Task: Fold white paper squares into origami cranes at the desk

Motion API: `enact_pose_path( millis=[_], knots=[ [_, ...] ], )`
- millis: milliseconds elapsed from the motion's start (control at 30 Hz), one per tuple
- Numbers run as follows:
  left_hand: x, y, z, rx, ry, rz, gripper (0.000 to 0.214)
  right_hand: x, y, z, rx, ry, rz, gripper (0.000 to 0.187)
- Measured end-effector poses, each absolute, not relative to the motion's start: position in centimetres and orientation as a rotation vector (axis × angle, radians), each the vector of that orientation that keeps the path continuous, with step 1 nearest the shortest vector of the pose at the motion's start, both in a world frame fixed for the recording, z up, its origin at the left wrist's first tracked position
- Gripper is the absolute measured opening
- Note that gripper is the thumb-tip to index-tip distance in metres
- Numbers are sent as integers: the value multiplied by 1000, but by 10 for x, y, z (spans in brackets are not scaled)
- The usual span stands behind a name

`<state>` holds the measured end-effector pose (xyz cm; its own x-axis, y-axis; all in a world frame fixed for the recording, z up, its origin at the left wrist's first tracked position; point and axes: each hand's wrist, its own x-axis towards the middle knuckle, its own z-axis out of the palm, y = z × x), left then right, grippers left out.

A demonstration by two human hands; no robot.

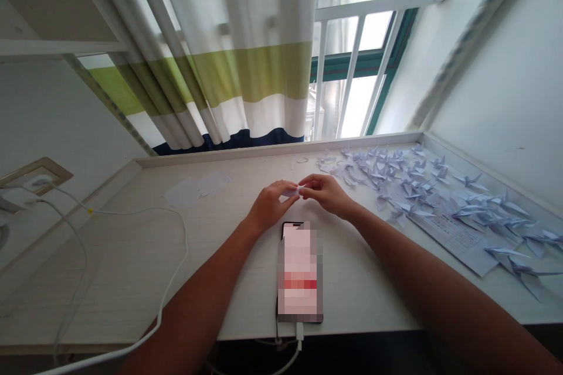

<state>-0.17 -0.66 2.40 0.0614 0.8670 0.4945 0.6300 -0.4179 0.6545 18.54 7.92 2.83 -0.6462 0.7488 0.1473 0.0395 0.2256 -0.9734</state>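
A phone (299,272) (charging) lies near folded paper cranes (422,187).

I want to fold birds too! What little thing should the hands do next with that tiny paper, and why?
Probably press the next crease. Both hands, left hand and right hand, pinch one small paper piece between their fingertips above the desk, and it does not yet look like the finished paper cranes lying to the right.
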Motion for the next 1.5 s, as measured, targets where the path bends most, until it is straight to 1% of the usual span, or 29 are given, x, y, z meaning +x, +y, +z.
enact_pose_path(
  millis=[100, 200, 300, 367, 567, 767, 900, 1033, 1233, 1400, 1500],
  knots=[
    [0, -9, 27, 2064, 1511, 1326, 17, 185, 77, 33, -727, -1797, 1508, 31],
    [5, -10, 28, 1909, 1476, 1429, 15, 184, 76, 35, -665, -1754, 1536, 36],
    [9, -8, 26, 1648, 1441, 1533, 19, 181, 74, 33, -617, -1728, 1469, 43],
    [11, -7, 25, 1520, 1387, 1571, 22, 178, 73, 31, -624, -1685, 1409, 45],
    [15, -4, 23, 1331, 1266, 1617, 26, 172, 68, 30, -660, -1628, 1338, 50],
    [16, -2, 20, 1249, 1340, 1656, 28, 173, 63, 34, -681, -1647, 1364, 46],
    [18, -1, 19, 1168, 1376, 1734, 33, 170, 60, 34, -668, -1663, 1352, 40],
    [22, -2, 19, 1143, 1342, 1746, 33, 166, 56, 35, -665, -1643, 1308, 36],
    [25, -3, 21, 1127, 1279, 1770, 33, 165, 49, 38, -740, -1616, 1230, 39],
    [28, -3, 23, 982, 1253, 1830, 40, 163, 50, 35, -766, -1549, 1216, 32],
    [29, -2, 24, 923, 1253, 1817, 37, 162, 51, 32, -759, -1531, 1227, 29]
  ],
)
